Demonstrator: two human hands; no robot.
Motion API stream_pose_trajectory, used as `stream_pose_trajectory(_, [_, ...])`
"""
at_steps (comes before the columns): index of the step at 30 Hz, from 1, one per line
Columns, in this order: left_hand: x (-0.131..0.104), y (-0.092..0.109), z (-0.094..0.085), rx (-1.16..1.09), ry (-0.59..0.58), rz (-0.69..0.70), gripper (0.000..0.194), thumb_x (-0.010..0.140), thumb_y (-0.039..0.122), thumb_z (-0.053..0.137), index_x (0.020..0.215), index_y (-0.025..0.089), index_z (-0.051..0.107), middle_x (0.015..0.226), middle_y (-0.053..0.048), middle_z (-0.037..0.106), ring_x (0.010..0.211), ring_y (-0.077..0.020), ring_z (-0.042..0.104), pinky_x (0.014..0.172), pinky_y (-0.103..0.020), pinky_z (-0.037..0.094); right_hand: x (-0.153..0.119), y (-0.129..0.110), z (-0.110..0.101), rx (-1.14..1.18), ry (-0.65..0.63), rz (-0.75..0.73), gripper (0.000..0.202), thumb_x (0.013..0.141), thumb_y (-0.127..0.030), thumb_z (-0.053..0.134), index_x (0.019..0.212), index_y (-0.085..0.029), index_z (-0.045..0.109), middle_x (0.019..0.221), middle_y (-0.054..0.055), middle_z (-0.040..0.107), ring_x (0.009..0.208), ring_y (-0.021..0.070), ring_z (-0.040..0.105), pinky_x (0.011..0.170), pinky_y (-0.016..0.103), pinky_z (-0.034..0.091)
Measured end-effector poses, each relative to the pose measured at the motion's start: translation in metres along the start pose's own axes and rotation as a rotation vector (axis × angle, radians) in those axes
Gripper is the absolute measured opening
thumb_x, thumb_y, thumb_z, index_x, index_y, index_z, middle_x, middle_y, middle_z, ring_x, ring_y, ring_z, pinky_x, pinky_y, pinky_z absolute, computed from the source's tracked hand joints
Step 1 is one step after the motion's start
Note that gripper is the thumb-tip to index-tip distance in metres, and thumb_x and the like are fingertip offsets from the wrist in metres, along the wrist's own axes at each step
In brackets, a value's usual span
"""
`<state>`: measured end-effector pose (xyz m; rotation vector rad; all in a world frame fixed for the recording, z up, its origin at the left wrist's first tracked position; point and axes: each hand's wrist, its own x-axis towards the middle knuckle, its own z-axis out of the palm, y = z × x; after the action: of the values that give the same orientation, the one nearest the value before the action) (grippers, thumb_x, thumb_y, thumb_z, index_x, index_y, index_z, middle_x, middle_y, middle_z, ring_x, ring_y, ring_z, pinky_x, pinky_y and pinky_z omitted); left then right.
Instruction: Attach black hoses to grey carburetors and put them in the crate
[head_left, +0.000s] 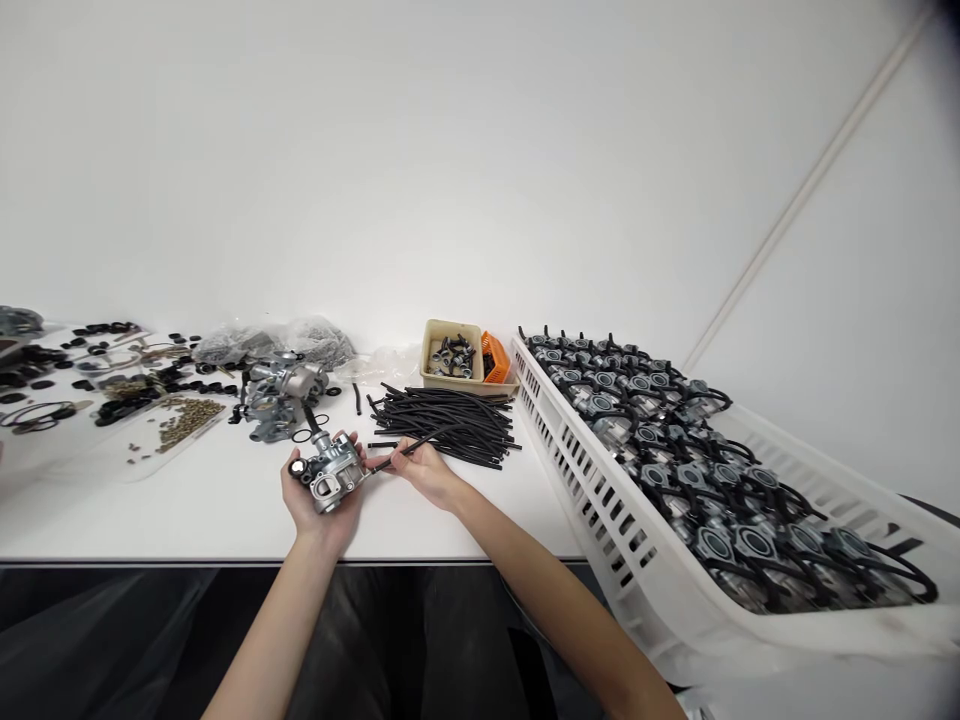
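left hand (326,515): its grip is closing around the metal carburetor (337,472) from below, palm up, probably so the weight is resting securely and the side towards the hose is staying free.
right hand (426,470): its grip is pinching a black hose (435,436) near the end, likely because a short free length is bending less.
carburetor: it is sitting above the desk (187,525); the hose tip is meeting its side, though whether it is fitted i cannot tell.
hose pile (435,405): it is lying just beyond the right hand, seemingly for easy reach.
white crate (720,630): it is standing at the right, holding similar carburetors in rows, perhaps for orderly packing.
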<state>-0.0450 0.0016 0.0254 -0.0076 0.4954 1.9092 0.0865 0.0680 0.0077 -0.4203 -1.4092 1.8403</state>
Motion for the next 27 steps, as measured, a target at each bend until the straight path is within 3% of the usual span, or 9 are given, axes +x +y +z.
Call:
stream_pose_trajectory(9, [-0.002, 0.002, 0.001, 0.013, 0.01, -0.032, 0.04, 0.08, 0.046, 0.046, 0.093, 0.013, 0.064, 0.09, -0.012, 0.068, 0.08, -0.0213, 0.065, 0.066, -0.032, 0.055, 0.001, 0.0, -0.005, -0.01, -0.086, 0.001, 0.043, 0.062, -0.052, 0.079, 0.069, -0.018, 0.052, 0.085, 0.008, 0.074, 0.094, 0.0225, 0.067, 0.096, 0.04, 0.04])
stream_pose_trajectory(18, [-0.001, 0.0, 0.002, 0.045, 0.039, -0.015, 0.04, 0.079, 0.045, 0.046, 0.09, 0.012, 0.066, 0.086, -0.011, 0.068, 0.078, -0.0203, 0.065, 0.067, -0.03, 0.054, 0.004, 0.008, -0.011, -0.192, 0.073, -0.03, 0.042, 0.052, -0.049, 0.084, 0.069, -0.017, 0.062, 0.073, 0.0, 0.063, 0.07, 0.0127, 0.056, 0.072, 0.028, 0.043])
stream_pose_trajectory(27, [0.0, -0.002, 0.005, 0.098, 0.066, 0.005, 0.038, 0.078, 0.042, 0.047, 0.089, 0.012, 0.068, 0.083, -0.007, 0.07, 0.074, -0.0187, 0.066, 0.065, -0.028, 0.055, 0.002, 0.008, -0.011, -0.183, 0.1, 0.012, 0.045, 0.047, -0.047, 0.086, 0.066, -0.016, 0.06, 0.069, -0.002, 0.062, 0.065, 0.0114, 0.055, 0.07, 0.028, 0.043])
